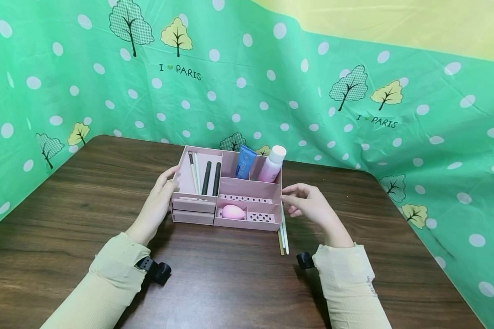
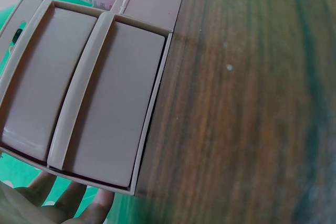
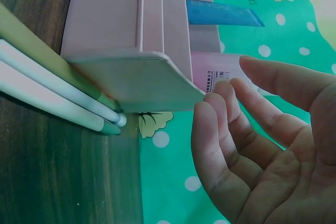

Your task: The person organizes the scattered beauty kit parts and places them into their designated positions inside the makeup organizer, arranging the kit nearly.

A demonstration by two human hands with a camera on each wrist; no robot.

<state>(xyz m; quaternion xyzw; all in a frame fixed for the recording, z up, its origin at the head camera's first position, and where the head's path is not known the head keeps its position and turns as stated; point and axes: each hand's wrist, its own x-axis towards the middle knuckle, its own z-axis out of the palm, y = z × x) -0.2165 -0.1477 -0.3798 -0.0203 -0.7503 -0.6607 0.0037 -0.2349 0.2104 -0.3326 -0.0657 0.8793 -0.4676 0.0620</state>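
A pink desktop organizer (image 1: 250,186) stands on the table, its two drawers (image 2: 126,98) closed at the front left. My left hand (image 1: 158,203) rests against its left side; in the left wrist view its fingers (image 2: 71,200) lie along that side. By the right side is my right hand (image 1: 308,203), fingers loosely bent and holding nothing; whether the fingertips touch the wall I cannot tell. Slim brushes and dark sticks (image 1: 206,178) lie in the upper left tray. A blue tube (image 1: 245,162) and a white-capped pink bottle (image 1: 270,168) stand in the rear compartments. A pink egg-shaped sponge (image 1: 233,212) sits in front.
Several slim sticks, white and olive (image 3: 58,77), lie on the table along the organizer's right side. The brown wooden table (image 1: 230,278) extends around it. Behind hangs a green dotted cloth (image 1: 230,91) with printed trees.
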